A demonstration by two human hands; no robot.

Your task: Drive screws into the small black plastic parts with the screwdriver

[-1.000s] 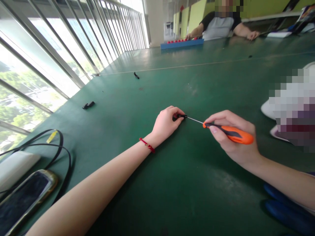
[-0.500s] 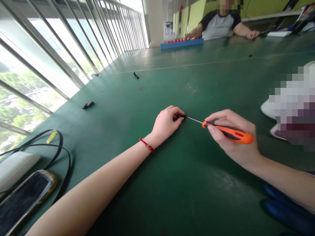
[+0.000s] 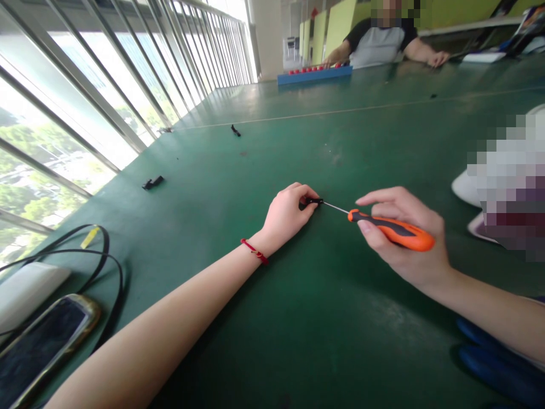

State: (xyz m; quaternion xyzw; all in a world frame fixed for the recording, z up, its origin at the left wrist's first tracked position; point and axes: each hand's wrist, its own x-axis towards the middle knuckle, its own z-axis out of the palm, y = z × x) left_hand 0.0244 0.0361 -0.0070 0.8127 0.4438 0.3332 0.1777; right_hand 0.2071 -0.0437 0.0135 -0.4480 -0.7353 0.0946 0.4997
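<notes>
My left hand (image 3: 290, 211) rests on the green table, thumb and fingers pinched on a small black part (image 3: 314, 200) whose kind I cannot make out. To its right, my right hand (image 3: 409, 238) holds a screwdriver (image 3: 394, 230) with an orange and black handle. The handle lies between thumb and fingers, the index finger lifted off it. The thin metal shaft points left, and its tip meets the right end of the black part. A red cord bracelet (image 3: 254, 251) circles my left wrist.
On the green table (image 3: 255, 318) lie two black pieces, one nearer (image 3: 152, 183) and one farther (image 3: 235, 131). A phone (image 3: 46, 352), a white box (image 3: 32, 292) and a black cable (image 3: 121, 278) sit at left. Across, a person (image 3: 378, 42) sits behind a blue rack (image 3: 315, 76). Railings line the left edge.
My right index finger has lifted off the screwdriver and my thumb has shifted; the handle has turned about its axis. My left hand stays still. The person's hand across has moved slightly.
</notes>
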